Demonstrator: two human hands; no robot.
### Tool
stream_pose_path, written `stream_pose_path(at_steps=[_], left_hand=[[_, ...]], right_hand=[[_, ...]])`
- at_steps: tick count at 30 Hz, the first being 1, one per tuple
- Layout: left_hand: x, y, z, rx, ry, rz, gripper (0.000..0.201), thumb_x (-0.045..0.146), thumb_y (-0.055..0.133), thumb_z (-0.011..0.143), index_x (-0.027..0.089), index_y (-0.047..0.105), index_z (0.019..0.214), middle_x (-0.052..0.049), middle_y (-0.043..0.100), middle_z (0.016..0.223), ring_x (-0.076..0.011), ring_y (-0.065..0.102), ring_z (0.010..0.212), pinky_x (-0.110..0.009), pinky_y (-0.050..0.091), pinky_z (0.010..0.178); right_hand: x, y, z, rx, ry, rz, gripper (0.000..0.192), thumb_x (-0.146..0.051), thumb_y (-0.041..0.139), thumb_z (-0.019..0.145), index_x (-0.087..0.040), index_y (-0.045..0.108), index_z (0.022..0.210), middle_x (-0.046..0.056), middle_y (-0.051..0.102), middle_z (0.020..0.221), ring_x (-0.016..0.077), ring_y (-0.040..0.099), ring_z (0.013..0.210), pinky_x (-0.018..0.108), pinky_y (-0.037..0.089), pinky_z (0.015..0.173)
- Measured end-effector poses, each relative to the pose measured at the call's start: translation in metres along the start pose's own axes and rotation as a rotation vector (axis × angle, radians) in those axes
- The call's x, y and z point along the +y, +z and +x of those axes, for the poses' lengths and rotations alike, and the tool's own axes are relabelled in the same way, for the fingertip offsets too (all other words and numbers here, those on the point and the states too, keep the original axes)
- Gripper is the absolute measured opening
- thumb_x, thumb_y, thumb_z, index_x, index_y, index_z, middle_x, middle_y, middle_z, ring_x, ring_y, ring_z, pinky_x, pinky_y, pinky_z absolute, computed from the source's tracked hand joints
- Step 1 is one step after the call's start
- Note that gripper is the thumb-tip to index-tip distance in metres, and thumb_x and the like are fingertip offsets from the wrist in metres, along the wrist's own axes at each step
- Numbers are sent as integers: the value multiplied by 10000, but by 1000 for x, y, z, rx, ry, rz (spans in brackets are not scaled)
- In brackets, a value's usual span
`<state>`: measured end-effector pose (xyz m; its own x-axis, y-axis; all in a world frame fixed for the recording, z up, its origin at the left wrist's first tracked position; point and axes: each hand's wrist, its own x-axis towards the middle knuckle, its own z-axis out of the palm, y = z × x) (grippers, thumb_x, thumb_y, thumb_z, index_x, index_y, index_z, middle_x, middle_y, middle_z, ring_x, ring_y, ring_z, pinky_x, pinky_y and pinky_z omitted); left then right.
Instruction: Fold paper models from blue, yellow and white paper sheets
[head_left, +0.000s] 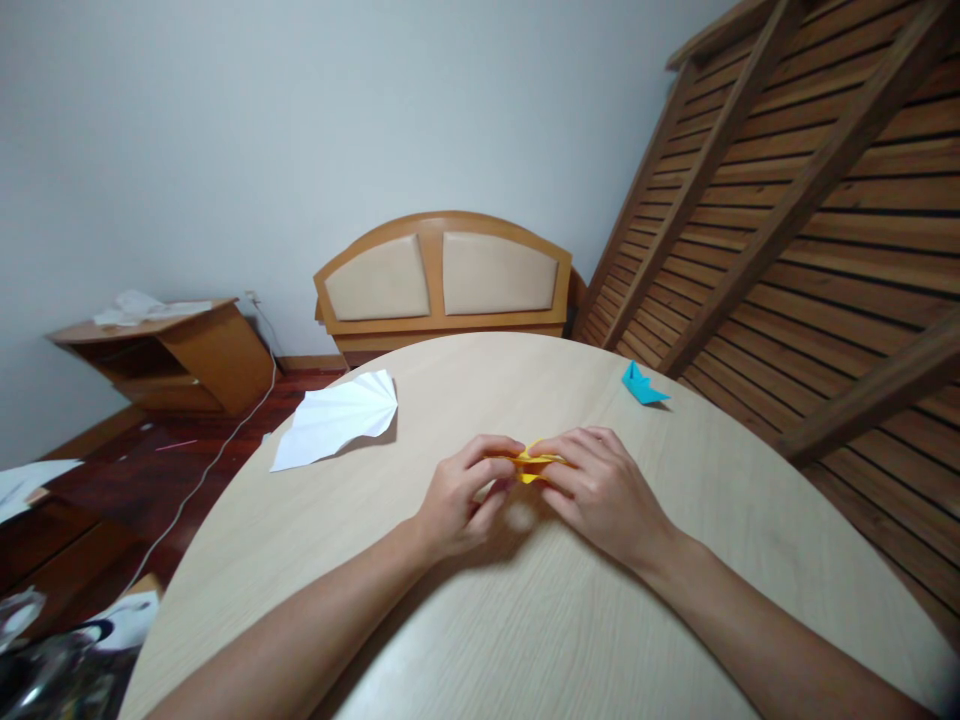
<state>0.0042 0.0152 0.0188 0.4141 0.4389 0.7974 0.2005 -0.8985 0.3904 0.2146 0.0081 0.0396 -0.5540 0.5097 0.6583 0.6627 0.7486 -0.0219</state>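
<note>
Between my two hands is a small piece of folded yellow paper (pixel 531 464), held just above the round table (pixel 555 640). My left hand (pixel 466 492) pinches its left side between thumb and fingers. From the right, my right hand (pixel 601 482) grips the other side, its fingers bent over the top and its thumb below. Much of the yellow paper is hidden by my fingers, so its full shape does not show. Beyond my right hand sits a folded blue paper boat (pixel 642 386). Off to the left lies a white sheet with fan-like creases (pixel 341 420).
Behind the table stands a wooden headboard (pixel 436 272) with padded panels. A slatted wooden frame (pixel 795 220) leans along the right. At the left are a low cabinet (pixel 217 355) and a white cable (pixel 217 462) on the floor. A shiny kettle-like object (pixel 49 670) is at the lower left.
</note>
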Motion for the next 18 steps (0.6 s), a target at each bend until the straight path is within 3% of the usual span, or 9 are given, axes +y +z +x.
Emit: stream_pose_path(at_steps=[8, 15, 18], left_hand=[[-3, -2, -2, -53, 55, 46, 220, 80, 561, 914, 203, 624, 1085, -115, 646, 1175, -194, 654, 1061, -345, 588, 862], [0, -1, 1, 13, 22, -10, 178, 79, 546, 941, 189, 649, 1036, -114, 658, 1169, -199, 651, 1115, -371, 567, 930], [-1, 1, 1, 71, -18, -66, 247, 158, 648, 913, 194, 606, 1154, -124, 654, 1217, -211, 645, 1134, -346, 578, 886]], right_hand=[[0, 0, 0, -13, -15, -22, 146, -71, 680, 833, -199, 687, 903, 14, 757, 997, 227, 637, 914, 399, 391, 868], [-3, -1, 2, 44, -7, 103, 116, -119, 627, 917, -215, 651, 979, 16, 757, 975, 211, 668, 918, 392, 399, 900], [-2, 1, 2, 84, 45, 212, 136, -97, 634, 898, -218, 637, 959, 8, 751, 933, 199, 677, 881, 388, 412, 887]])
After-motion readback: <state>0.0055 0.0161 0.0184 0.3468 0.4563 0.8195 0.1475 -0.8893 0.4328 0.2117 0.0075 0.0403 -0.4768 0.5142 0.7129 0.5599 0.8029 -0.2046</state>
